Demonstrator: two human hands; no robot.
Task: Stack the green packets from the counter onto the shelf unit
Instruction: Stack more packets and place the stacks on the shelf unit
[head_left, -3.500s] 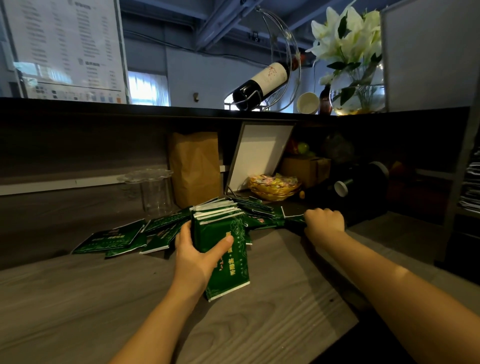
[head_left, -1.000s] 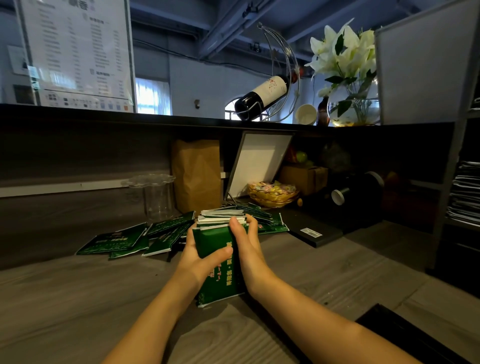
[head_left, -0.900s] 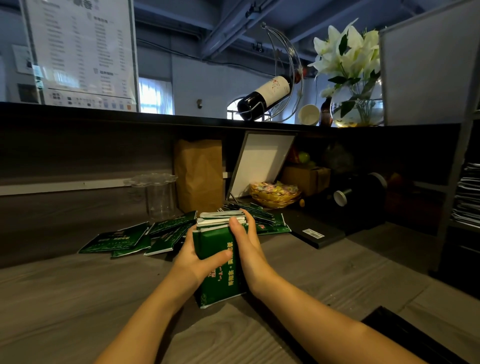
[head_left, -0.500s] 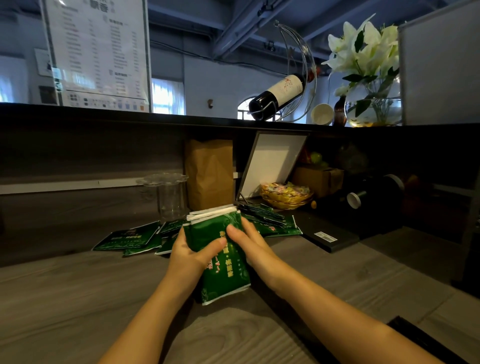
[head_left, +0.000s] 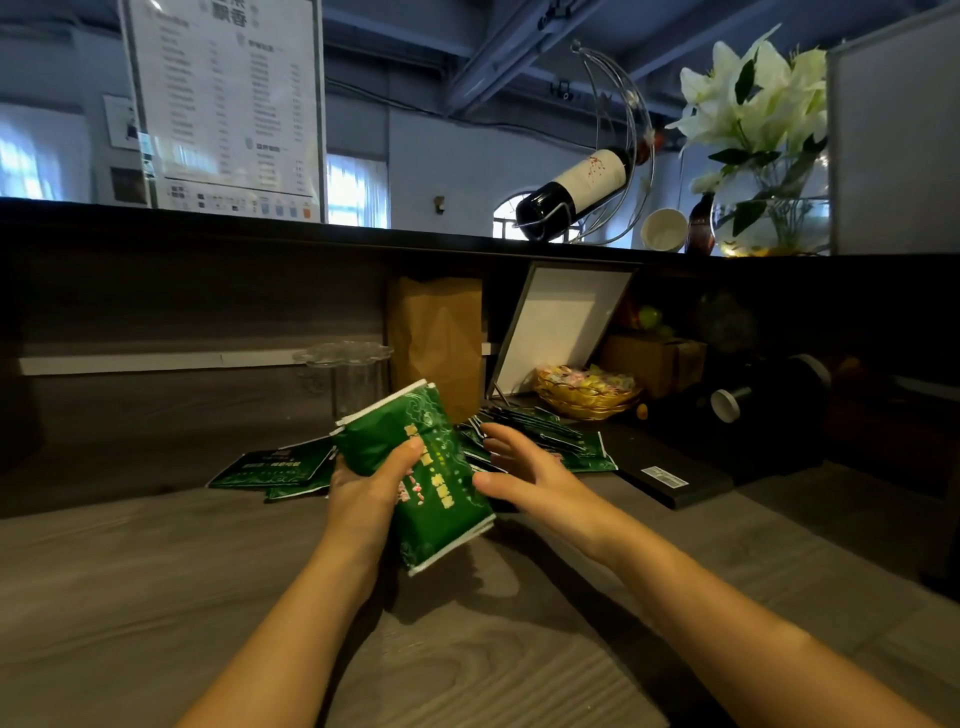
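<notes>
From the head view we see the left hand (head_left: 363, 483) gripping a stack of green packets (head_left: 447, 512), thumb across its front, the stack tilted over the tabletop (head_left: 156, 597). The right hand (head_left: 524, 467) is open, fingers spread, just beside the stack's right edge. More loose packets (head_left: 270, 467) lie behind on the tabletop.

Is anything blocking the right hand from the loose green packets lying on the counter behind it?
Nothing visible does. The open right hand hovers just before the loose flat green packets on the grey wooden counter; the stack of green packets gripped by the left hand sits to its left, off that path.
</notes>
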